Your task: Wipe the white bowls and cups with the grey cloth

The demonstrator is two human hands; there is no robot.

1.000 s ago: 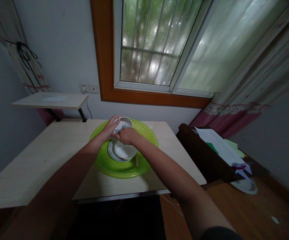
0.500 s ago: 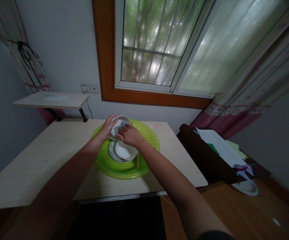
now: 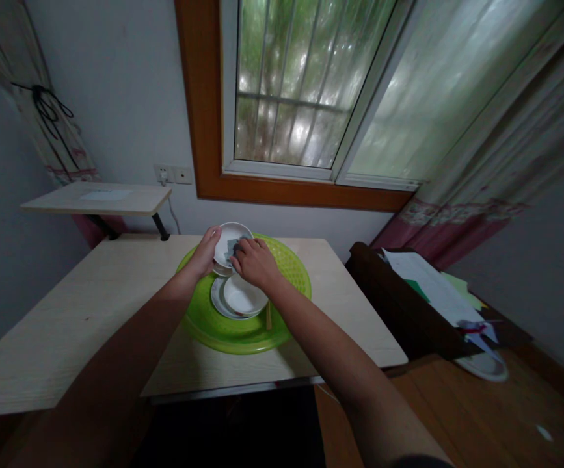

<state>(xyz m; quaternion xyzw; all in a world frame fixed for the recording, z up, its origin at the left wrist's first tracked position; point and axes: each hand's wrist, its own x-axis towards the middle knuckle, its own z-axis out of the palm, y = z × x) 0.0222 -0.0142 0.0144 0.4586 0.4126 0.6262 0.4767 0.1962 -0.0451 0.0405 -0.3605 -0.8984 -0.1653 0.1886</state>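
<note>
My left hand (image 3: 206, 252) grips the left rim of a white bowl (image 3: 233, 231), which is tilted toward me above the far part of a green basin (image 3: 242, 341). A grey cloth (image 3: 231, 248) lies against the bowl's inside, and my right hand (image 3: 256, 261) is closed on it with curled fingers. Below the hands, another white bowl (image 3: 245, 296) rests on a white plate (image 3: 218, 300) in the basin. A thin yellowish stick-like utensil (image 3: 268, 317) lies to the right of that bowl, its upper end hidden by my right forearm.
The basin sits on a pale wooden table (image 3: 116, 286). A small raised shelf (image 3: 101, 203) with a paper stands at the back left. Right of the table, a dark brown piece of furniture (image 3: 389, 305) carries papers (image 3: 423, 279). A window (image 3: 291, 97) is behind.
My right hand has shifted slightly within the bowl, its fingers now more curled around the cloth. The left hand has moved a little down the rim, and the bowl's tilt has changed slightly.
</note>
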